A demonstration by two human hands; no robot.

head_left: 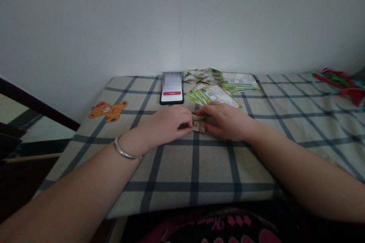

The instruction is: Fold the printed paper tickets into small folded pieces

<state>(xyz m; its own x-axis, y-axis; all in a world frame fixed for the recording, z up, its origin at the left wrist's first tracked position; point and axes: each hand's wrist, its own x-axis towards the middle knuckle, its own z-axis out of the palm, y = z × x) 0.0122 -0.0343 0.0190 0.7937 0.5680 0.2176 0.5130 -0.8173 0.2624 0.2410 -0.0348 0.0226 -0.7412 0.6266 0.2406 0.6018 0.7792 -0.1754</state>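
Observation:
Between my two hands, low over the checked tablecloth, is a small folded printed paper (199, 124). My left hand (173, 123) pinches its left side with bent fingers, a silver bangle on the wrist. On the paper's right side, my right hand (225, 121) grips it between thumb and fingers. Part of the paper is hidden by the fingers. Just behind my right hand lies a fan of flat green-and-white printed leaflets (215, 95). Farther back, a pile of folded leaflets (202, 76) rests near the wall.
A phone (172, 89) with a lit screen lies behind my left hand. An orange bear figure (108, 111) is on the tablecloth (171, 167) at the left. More flat leaflets (239, 79) lie back right. Red and green cloth (342, 83) sits at the far right.

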